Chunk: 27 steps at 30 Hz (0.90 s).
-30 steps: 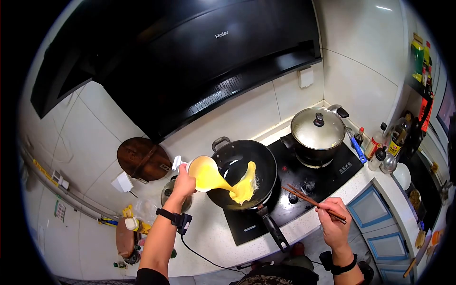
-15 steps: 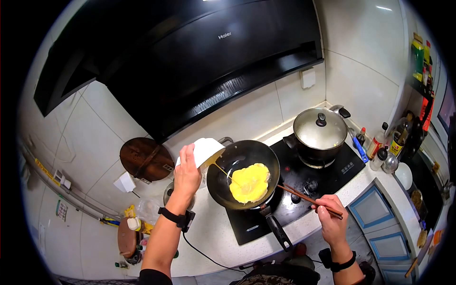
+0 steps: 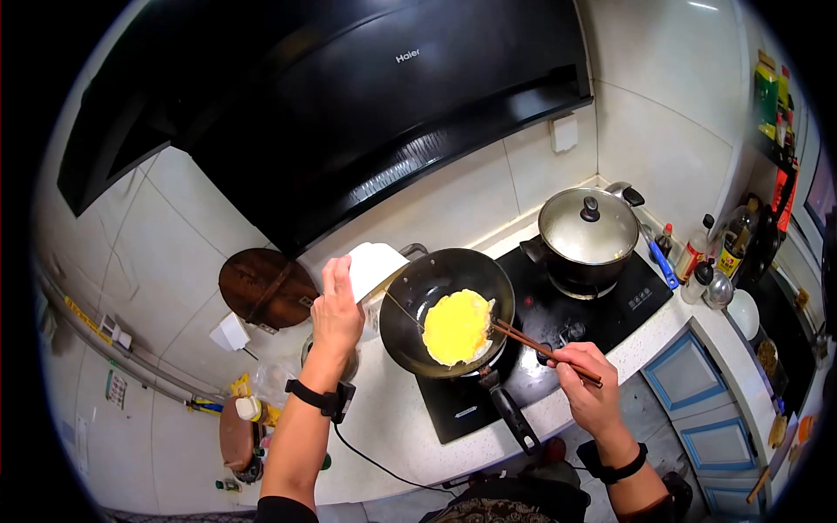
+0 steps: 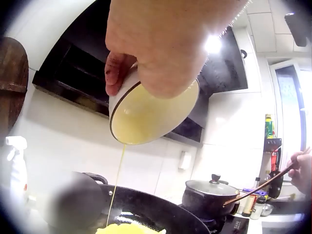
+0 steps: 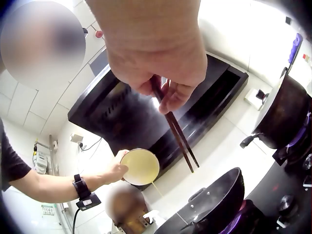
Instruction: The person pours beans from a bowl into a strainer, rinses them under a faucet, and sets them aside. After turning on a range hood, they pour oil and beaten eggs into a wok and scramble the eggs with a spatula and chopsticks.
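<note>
My left hand point(image 3: 336, 318) grips a white bowl point(image 3: 373, 268), tipped over the left side of a black wok point(image 3: 405, 349). In the left wrist view a thin yellow stream runs from the rim of the bowl point(image 4: 151, 114); a yellow film coats its inside. A round, bright yellow egg layer point(image 3: 458, 327) with pale edges lies in the wok. My right hand point(image 3: 593, 392) holds a pair of brown chopsticks point(image 3: 545, 350), their tips at the egg's right edge in the head view. In the right wrist view the chopsticks point(image 5: 179, 139) stand slightly apart.
A lidded pot point(image 3: 588, 231) stands on the right part of the black stove point(image 3: 558, 318). Bottles point(image 3: 695, 253) and a blue-handled tool point(image 3: 663, 266) are beside it. The wok's handle point(image 3: 514, 420) points toward me. A range hood point(image 3: 392, 105) hangs above; a cable point(image 3: 384, 471) crosses the counter.
The bowl has gone from a slight tilt to steeply tipped, and the stream has thinned. The egg has spread into a round layer. My right hand has brought the chopsticks left to the wok.
</note>
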Each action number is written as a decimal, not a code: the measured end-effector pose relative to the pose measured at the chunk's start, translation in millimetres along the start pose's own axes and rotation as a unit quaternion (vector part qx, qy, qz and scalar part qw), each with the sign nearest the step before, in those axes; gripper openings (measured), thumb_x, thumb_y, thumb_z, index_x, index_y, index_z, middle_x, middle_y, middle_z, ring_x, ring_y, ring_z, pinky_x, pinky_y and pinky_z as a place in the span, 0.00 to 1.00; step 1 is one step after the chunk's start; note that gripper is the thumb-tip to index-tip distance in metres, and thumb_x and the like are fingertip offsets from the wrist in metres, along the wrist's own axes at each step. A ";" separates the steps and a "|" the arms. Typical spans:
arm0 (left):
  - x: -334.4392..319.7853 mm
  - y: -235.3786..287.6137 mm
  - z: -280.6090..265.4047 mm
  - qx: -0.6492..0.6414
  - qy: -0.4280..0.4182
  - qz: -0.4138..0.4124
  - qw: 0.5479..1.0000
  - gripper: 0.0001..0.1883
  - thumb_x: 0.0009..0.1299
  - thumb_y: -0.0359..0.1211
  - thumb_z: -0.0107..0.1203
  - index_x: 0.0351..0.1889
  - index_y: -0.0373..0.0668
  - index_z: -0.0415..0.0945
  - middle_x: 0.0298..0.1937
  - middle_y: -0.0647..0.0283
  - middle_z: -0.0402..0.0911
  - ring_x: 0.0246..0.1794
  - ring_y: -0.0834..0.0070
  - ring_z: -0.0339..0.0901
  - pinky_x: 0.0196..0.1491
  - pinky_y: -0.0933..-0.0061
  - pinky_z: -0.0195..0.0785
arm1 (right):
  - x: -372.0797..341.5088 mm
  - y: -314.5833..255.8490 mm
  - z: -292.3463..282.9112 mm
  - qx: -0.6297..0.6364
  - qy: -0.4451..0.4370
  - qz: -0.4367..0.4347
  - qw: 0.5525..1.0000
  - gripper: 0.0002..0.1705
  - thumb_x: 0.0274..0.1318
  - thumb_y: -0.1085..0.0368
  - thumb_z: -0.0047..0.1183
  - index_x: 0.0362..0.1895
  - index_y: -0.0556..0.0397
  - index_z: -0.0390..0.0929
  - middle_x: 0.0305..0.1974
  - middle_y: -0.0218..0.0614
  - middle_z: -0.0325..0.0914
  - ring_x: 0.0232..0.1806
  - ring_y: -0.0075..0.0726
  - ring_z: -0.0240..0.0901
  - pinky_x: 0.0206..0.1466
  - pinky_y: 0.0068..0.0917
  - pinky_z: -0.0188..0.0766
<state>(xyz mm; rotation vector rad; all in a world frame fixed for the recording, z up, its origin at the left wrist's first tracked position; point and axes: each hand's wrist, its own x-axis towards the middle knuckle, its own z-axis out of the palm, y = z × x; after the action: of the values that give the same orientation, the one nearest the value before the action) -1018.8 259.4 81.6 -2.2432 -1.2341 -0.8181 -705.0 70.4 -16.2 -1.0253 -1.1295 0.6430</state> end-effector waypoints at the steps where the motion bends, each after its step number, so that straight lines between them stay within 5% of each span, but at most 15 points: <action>1: -0.1 0.2 -0.2 0.001 0.003 0.002 1.000 0.30 0.60 0.19 0.48 0.63 0.43 0.58 0.60 0.47 0.68 0.34 0.42 0.78 0.36 0.50 0.76 | 0.8 2.0 1.5 -0.006 -0.001 -0.011 1.000 0.09 0.57 0.78 0.52 0.42 0.64 0.80 0.41 0.41 0.77 0.38 0.31 0.79 0.42 0.22 0.74; 10: -1.8 4.8 -1.3 0.006 0.002 0.009 1.000 0.30 0.60 0.19 0.48 0.62 0.44 0.58 0.60 0.50 0.69 0.36 0.45 0.79 0.36 0.51 0.76 | 12.8 14.8 8.1 -0.065 -0.023 -0.038 0.997 0.08 0.54 0.77 0.55 0.40 0.62 0.81 0.38 0.42 0.78 0.35 0.30 0.78 0.38 0.21 0.73; 16: -5.2 11.4 0.5 -0.010 0.004 0.007 1.000 0.29 0.61 0.20 0.48 0.62 0.44 0.59 0.59 0.51 0.69 0.34 0.46 0.79 0.37 0.51 0.76 | 42.2 26.3 13.1 -0.127 -0.123 -0.020 0.984 0.08 0.54 0.74 0.56 0.39 0.61 0.81 0.37 0.40 0.79 0.32 0.29 0.77 0.36 0.22 0.73; 21: -13.7 13.1 2.2 -0.014 0.000 0.000 1.000 0.29 0.61 0.21 0.48 0.63 0.45 0.59 0.59 0.53 0.68 0.33 0.47 0.79 0.35 0.50 0.76 | 75.8 48.2 35.4 -0.200 -0.241 -0.007 0.950 0.09 0.55 0.68 0.57 0.41 0.56 0.82 0.34 0.45 0.80 0.34 0.46 0.80 0.40 0.30 0.76; 25: -23.3 14.6 0.7 -0.021 -0.016 -0.032 0.999 0.30 0.61 0.21 0.47 0.63 0.46 0.58 0.60 0.53 0.68 0.31 0.47 0.79 0.34 0.50 0.76 | 88.4 82.1 62.4 -0.194 -0.332 0.056 0.922 0.12 0.55 0.62 0.58 0.41 0.54 0.83 0.36 0.46 0.82 0.37 0.47 0.81 0.42 0.32 0.76; 27: -27.1 14.4 0.2 -0.028 -0.029 -0.049 0.998 0.30 0.61 0.21 0.47 0.63 0.47 0.58 0.60 0.53 0.67 0.30 0.47 0.79 0.34 0.50 0.76 | 92.6 95.0 84.7 -0.221 -0.367 0.008 0.904 0.11 0.56 0.61 0.58 0.42 0.51 0.83 0.38 0.45 0.82 0.40 0.51 0.80 0.44 0.36 0.76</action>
<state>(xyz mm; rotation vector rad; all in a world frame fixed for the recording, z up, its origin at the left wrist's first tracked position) -1017.8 236.2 61.5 -2.2805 -1.3731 -0.8386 -747.2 216.5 -56.7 -1.2096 -1.9983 0.8396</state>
